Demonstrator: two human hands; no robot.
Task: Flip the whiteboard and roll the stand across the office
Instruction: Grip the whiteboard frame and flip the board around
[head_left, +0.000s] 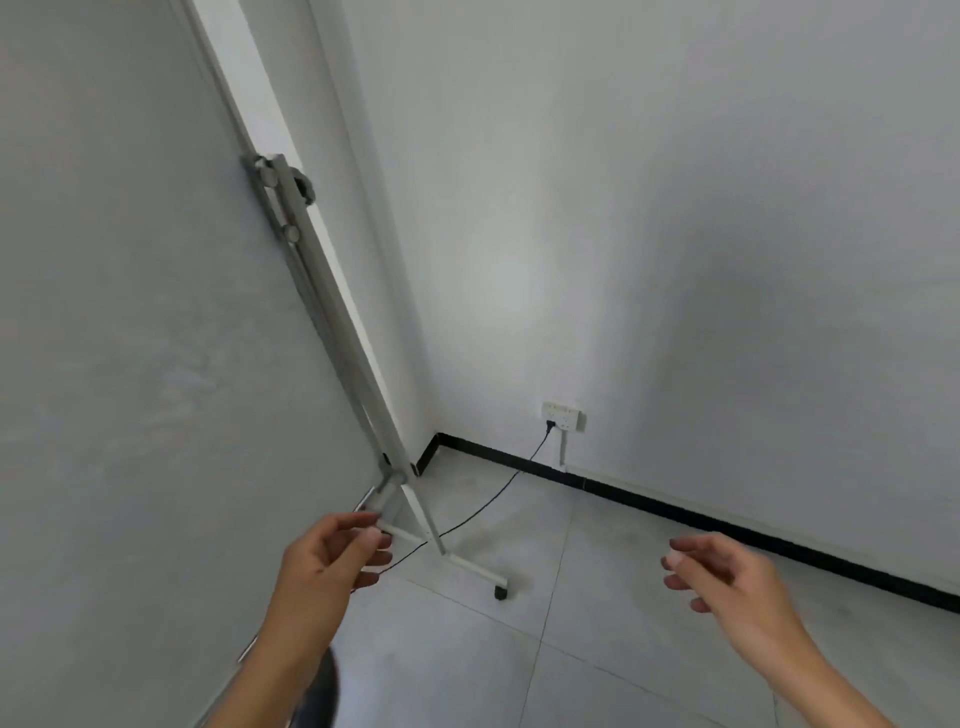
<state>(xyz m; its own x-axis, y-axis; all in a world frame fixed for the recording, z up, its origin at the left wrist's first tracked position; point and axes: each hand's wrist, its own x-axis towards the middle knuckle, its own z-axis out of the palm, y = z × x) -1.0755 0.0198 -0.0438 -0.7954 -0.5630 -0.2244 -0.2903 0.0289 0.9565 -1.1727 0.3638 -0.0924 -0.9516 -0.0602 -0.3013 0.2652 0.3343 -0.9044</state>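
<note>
The whiteboard (130, 312) fills the left of the view as a large pale grey panel, blank on the face shown, seen at a steep angle with its right edge bordered by a thin light frame. The stand (363, 374) is a white metal upright running along that edge, joined to the board by a grey pivot bracket with round knobs (275, 182) near the top. Lower down it meets a short cross tube, and a white foot bar (478, 569) extends along the tiled floor to a single black caster (500, 592) resting on it.
</note>
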